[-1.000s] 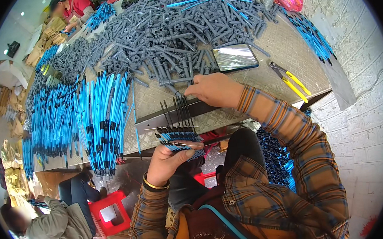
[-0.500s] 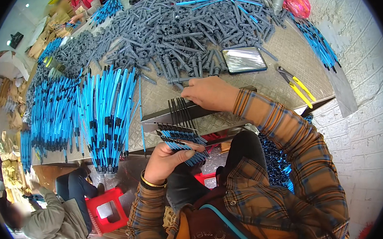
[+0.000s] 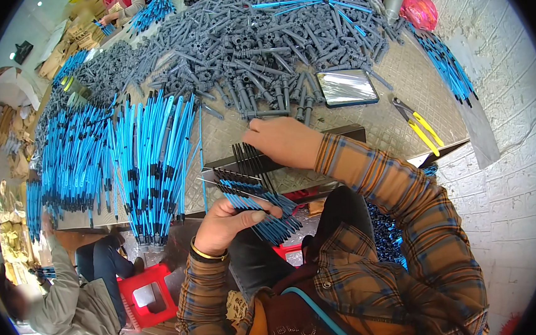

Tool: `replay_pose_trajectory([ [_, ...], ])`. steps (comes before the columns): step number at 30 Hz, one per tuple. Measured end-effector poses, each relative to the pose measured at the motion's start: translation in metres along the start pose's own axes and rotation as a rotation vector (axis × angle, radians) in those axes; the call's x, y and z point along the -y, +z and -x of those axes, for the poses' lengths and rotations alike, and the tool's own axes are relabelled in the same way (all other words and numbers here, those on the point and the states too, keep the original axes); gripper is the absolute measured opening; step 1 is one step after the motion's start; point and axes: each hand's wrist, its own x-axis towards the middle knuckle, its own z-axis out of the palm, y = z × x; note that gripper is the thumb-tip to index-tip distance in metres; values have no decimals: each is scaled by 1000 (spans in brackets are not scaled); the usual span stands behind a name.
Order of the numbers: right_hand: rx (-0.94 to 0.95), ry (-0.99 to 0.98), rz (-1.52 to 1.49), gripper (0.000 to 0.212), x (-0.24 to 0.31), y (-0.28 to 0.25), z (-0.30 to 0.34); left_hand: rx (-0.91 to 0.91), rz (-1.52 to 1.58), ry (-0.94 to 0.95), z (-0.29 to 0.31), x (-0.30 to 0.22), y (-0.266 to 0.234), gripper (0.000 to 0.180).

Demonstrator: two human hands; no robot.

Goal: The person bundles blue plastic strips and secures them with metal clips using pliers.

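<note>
My left hand (image 3: 222, 224) is closed around a fanned bunch of thin blue rods with black ends (image 3: 273, 227), thumb laid across them. The black tips point up and away, over the table's front edge. My right hand (image 3: 282, 142) is just beyond those tips, its fingers bent down and pressed together above a dark metal bar (image 3: 349, 138) on the table edge. The back of that hand hides whatever its fingertips pinch. Ahead of it, grey plastic tubes (image 3: 281, 91) lie at the near side of a large heap.
Bundles of blue rods (image 3: 154, 157) lie to the left and overhang the edge. To the right are a film-wrapped flat box (image 3: 347, 87) and yellow-handled pliers (image 3: 426, 131). A pink bag (image 3: 418, 7) sits at the back right. Below left, a person (image 3: 71, 302) sits near a red stool (image 3: 157, 274).
My right hand has shifted slightly left, nearer the rod tips. The rods in my left hand have tilted and spread out a little. The person at lower left has raised an arm.
</note>
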Motion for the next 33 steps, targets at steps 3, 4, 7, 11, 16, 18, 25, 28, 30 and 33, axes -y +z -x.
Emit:
replay_pose_trajectory([
  [3, 67, 77, -106, 24, 6, 2, -6, -35, 50, -9, 1, 0, 0, 16],
  [4, 90, 122, -133, 23, 5, 1, -10, -34, 46, -4, 0, -2, 0, 16],
  [7, 132, 204, -180, 22, 8, -3, -19, -53, 47, -25, 2, -3, 1, 15],
  [11, 103, 195, -194, 21, 9, -1, -25, -94, 20, -29, 5, -1, 4, 13],
  [16, 10, 255, -319, 19, 0, 3, -14, -50, 13, 4, 7, 6, 6, 14],
  [18, 77, 271, -258, 18, -9, -2, -1, 39, -99, 19, 6, 6, 10, 15],
  [25, 174, 88, -39, 18, 0, -33, 15, 100, -166, 63, -3, 6, 7, 15],
  [28, 187, -167, -1, 20, -3, -45, 18, 106, -185, 56, -2, 3, 8, 16],
  [30, 247, -295, 62, 25, -5, -52, 20, 113, -130, 19, -3, 7, 8, 14],
  [33, 320, -354, 144, 28, 3, -60, 18, 136, -113, 9, -2, 9, 11, 15],
])
